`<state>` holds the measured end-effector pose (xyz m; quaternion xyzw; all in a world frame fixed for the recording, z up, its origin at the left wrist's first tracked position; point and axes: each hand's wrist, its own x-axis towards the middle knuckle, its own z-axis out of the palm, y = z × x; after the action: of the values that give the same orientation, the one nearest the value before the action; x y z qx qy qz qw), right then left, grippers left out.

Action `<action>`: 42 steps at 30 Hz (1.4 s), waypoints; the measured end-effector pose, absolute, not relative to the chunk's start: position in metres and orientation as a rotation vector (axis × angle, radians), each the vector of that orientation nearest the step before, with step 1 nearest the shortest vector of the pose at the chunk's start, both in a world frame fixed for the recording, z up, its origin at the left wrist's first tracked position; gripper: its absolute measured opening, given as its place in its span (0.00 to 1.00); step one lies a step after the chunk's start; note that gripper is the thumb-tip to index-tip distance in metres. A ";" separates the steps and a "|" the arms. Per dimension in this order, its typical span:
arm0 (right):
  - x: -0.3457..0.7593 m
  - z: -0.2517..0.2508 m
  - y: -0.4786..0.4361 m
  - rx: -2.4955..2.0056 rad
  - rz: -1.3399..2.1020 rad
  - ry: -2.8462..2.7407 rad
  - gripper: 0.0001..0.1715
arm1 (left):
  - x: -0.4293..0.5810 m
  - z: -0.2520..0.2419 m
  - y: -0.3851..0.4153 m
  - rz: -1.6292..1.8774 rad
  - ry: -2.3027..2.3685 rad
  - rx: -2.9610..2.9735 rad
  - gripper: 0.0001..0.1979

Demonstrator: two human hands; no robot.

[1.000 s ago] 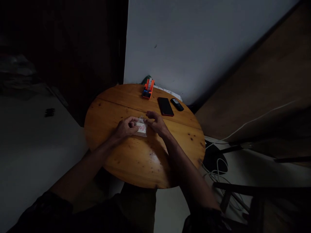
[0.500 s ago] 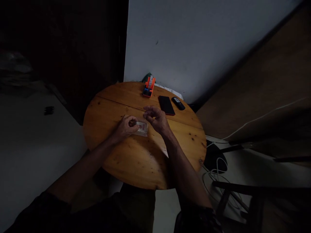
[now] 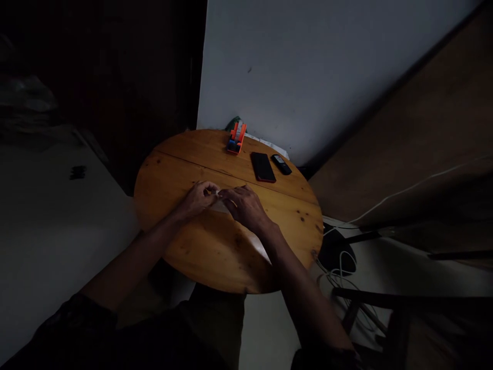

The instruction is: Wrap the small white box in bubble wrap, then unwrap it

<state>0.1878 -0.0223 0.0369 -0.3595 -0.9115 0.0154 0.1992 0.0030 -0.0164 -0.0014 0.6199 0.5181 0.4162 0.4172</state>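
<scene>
Over the middle of the round wooden table (image 3: 185, 239), my two hands meet at a small, flat, clear packet (image 3: 220, 207). My left hand (image 3: 198, 199) pinches its left side between thumb and fingers. From the right, my right hand (image 3: 247, 206) closes its fingertips on the packet's upper edge, near my left thumb. A small whitish bit shows between the fingertips. Most of the packet is covered by my right hand, and the dim light hides its print.
Toward the back stand an orange tape dispenser (image 3: 236, 136), a dark flat phone-like case (image 3: 263, 167) and a black handset (image 3: 281, 164). A wall (image 3: 277, 72) rises behind. Pale cables (image 3: 342, 272) and a dark wooden stool (image 3: 385, 298) are at the right on the floor.
My right hand has come down and left from above the packet to its edge, meeting my left hand. The packet's printed face is now mostly covered. My left hand keeps its pinch.
</scene>
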 end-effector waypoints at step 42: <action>0.200 0.017 -0.041 -0.911 0.022 -2.452 0.12 | 0.011 0.003 -0.019 1.146 1.277 1.373 0.22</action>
<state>0.1995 -0.0408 0.0170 -0.3363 -0.9051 0.0081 0.2601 0.0105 -0.0191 0.0027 0.5563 0.5175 0.4646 0.4548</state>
